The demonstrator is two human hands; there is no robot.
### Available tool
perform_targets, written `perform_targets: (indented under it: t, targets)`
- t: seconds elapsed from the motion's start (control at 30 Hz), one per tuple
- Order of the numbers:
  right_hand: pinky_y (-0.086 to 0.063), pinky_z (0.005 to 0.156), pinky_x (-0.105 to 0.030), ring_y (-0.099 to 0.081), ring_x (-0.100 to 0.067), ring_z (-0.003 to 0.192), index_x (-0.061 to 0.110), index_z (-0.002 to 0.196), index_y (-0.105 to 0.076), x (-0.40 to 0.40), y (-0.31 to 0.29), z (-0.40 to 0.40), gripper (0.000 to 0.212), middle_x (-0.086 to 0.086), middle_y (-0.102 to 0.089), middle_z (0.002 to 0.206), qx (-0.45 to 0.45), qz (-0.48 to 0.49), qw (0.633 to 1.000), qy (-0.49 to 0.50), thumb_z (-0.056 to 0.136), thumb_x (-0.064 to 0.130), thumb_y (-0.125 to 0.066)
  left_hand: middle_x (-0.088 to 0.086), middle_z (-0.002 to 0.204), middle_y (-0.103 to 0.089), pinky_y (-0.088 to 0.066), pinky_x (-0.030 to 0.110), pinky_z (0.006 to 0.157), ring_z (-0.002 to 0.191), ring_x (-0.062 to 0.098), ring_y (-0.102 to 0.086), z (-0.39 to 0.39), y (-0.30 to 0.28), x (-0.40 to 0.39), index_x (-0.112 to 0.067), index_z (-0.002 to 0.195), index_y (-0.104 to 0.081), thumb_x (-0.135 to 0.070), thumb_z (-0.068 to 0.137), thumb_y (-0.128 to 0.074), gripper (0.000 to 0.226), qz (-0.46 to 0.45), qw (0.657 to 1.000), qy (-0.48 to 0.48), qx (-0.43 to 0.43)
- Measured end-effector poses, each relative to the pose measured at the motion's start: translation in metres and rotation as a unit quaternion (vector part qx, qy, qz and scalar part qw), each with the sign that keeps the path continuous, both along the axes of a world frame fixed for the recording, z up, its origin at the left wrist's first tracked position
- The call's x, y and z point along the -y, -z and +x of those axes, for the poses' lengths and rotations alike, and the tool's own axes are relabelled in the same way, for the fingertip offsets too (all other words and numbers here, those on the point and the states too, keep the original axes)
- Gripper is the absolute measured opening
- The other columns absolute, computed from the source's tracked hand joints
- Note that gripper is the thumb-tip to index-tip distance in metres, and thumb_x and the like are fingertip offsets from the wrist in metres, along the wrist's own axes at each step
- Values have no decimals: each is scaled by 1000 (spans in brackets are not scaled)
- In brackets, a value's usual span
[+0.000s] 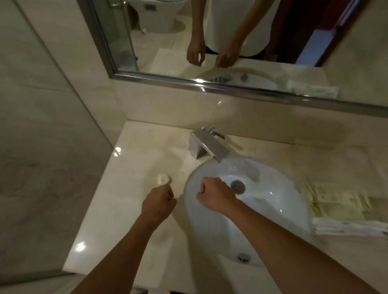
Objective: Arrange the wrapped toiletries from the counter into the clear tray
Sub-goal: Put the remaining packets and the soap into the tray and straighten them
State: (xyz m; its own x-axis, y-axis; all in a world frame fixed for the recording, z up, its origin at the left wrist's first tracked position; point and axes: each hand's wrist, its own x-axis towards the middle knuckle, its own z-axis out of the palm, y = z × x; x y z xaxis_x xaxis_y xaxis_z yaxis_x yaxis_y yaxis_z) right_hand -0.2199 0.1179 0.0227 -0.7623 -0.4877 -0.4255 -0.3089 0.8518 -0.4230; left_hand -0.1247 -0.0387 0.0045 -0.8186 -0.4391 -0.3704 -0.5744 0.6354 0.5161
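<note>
Head view, looking down on a pale stone counter (pixel 105 228) with a white oval sink (pixel 274 210) set into it; everything below is placed against that sink. Far left of the sink stands a glass shower panel (pixel 32 140). On the counter just left of the sink's rim lies a small round white wrapped item (pixel 163 179), blurred, so its wrapping cannot be made out. The left hand (pixel 158 204) hovers just left of the sink, directly below that round item, with fingers curled under; it appears to pinch something thin near the item, but whether it actually touches or holds it cannot be told. The right hand (pixel 213 196) hangs over the sink's left half, near the drain (pixel 237 186), its fingers curled into a loose fist with nothing visible in it. Behind the sink, at its far rim, a square chrome faucet (pixel 206 145) points into the bowl. Above that runs a framed mirror (pixel 277 85) showing both hands reflected. Right of the sink, on the counter, lies a flat group of pale green wrapped packets (pixel 335 201), and just nearer than them long white wrapped sachets (pixel 349 226) rest beside the sink's right rim. A clear tray cannot be distinguished in the blur.
</note>
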Motion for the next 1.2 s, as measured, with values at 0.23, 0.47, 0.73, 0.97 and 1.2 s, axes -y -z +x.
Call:
perform_targets:
  t: [0.23,0.47,0.73,0.97,1.2]
  targets:
    - [-49,80,-36,-59,-27,106,18,115,-53,81,30,16,32,-7,-56,117,-2,-30,999,-37,88,31,-65,5,91,-66,-53,35,70,82,25,-63,19,19,59,-16,86,-61,-18,81,-54,8,-4,999,-35,41]
    - [-46,91,-39,-42,-25,124,20,131,-48,122,57,10,51,-4,-45,132,-34,-22,999,1,86,25,-70,5,91,-66,-50,33,67,81,26,-61,17,33,87,-16,86,-59,-16,81,-52,9,-19,998,-26,49]
    - [-46,82,-34,-45,-23,120,21,127,-52,128,77,6,47,-2,-52,125,-48,-18,999,0,85,32,-71,6,93,-66,-54,38,71,82,27,-62,7,38,94,-14,91,-61,-16,82,-51,14,-25,998,-14,51]
    - [-35,68,-27,-53,-23,105,19,111,-57,127,83,7,40,-3,-56,110,-78,-30,996,-30,77,33,-74,4,88,-66,-51,35,65,77,24,-61,1,32,87,-15,89,-60,-17,85,-51,10,-49,998,-10,46]
    - [-43,74,-30,-52,-20,105,18,111,-58,67,62,2,41,-1,-58,110,-101,-92,990,20,80,43,-69,5,90,-66,-48,32,64,79,26,-61,-20,27,44,-15,90,-59,-17,84,-49,12,-59,997,33,40]
